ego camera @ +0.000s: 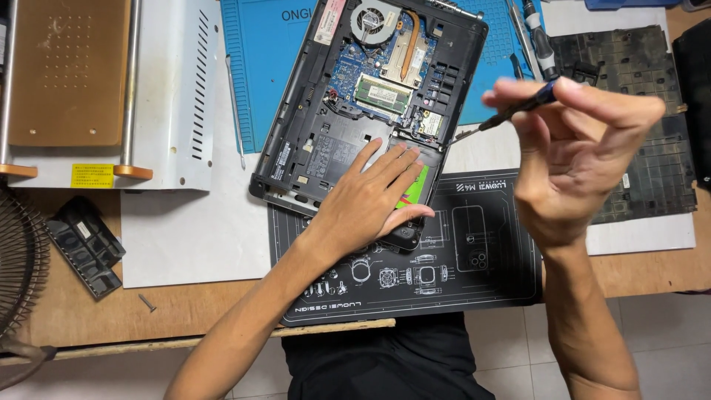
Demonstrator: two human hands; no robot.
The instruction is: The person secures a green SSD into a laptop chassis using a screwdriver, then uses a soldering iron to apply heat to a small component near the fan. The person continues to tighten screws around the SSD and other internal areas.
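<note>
Taking the opened laptop [370,104] as the landmark, nearest the person lies the black work mat [481,252] with white line drawings, which the laptop's near corner overlaps. The left hand [370,204] lies flat and released on that near corner, fingers spread over the drive bay with its green-labelled drive [416,191], holding nothing and pressing the chassis down.

Just right of the laptop's near right edge, the right hand [574,159] is raised above the mat and pinches a slim precision screwdriver [518,110] between thumb and fingertips. The tool's long axis slopes down and left, its tip [465,133] pointing at the laptop's right edge, close beside the small wireless card [429,124]. So the right hand is the nearer one to that edge, and the exposed board lies left of and beyond the tip.

The laptop's long axis runs diagonally, from the near left to the far right. Farther in sit the memory module [382,93], then the copper heat pipe and cooling fan [374,18] at the far end, over a blue mat [255,67]. Right of the laptop, beyond the right hand, lies a detached black keyboard panel [652,178].
</note>
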